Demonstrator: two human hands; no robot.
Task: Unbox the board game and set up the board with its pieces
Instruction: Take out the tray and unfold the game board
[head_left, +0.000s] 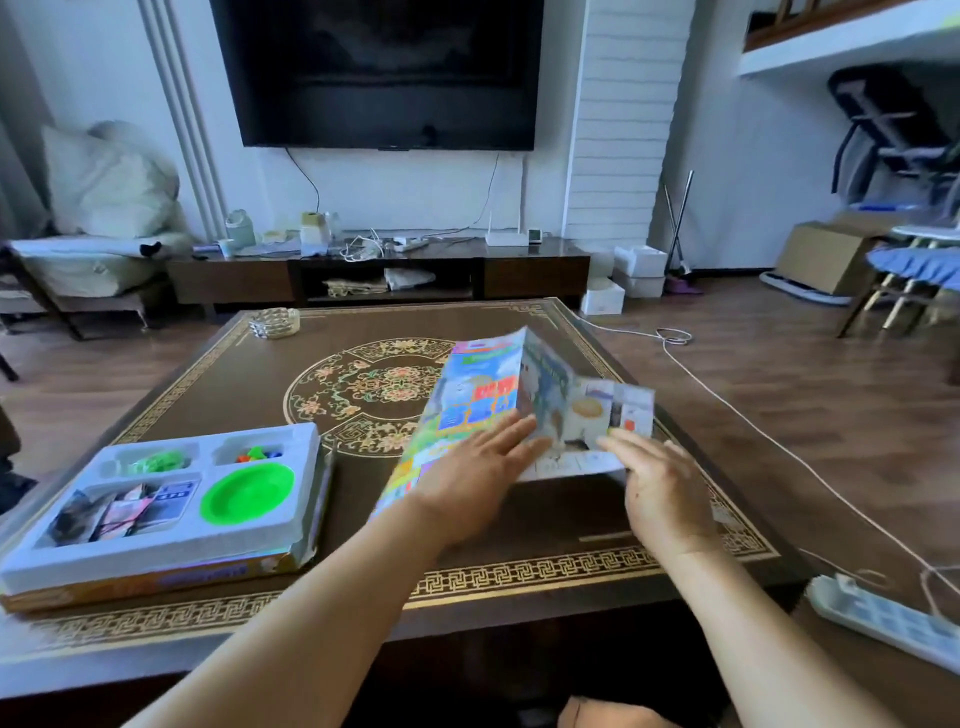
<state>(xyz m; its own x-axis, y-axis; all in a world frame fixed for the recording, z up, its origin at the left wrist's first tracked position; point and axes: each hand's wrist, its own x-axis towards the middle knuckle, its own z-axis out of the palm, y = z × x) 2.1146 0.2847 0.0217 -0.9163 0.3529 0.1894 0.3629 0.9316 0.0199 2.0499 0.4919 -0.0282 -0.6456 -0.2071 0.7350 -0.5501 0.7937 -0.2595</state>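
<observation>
Item: colourful folded paper game board (483, 395), half-unfolded on the dark patterned counter (249, 395); likely light, creased, springy. Left hand (467, 478) and right hand (657, 483) press it, fingers straight, gripping nothing; best handled at outer edges.

Dark wall-mounted television (387, 73) on white wall, low dark media console (379, 273), wood-plank floor (810, 374), ornate brown table (363, 374)

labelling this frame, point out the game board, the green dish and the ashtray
game board (470, 395): head view, left printed panel
green dish (248, 492): head view, middle of dish
ashtray (274, 321): head view, glass rim
</observation>
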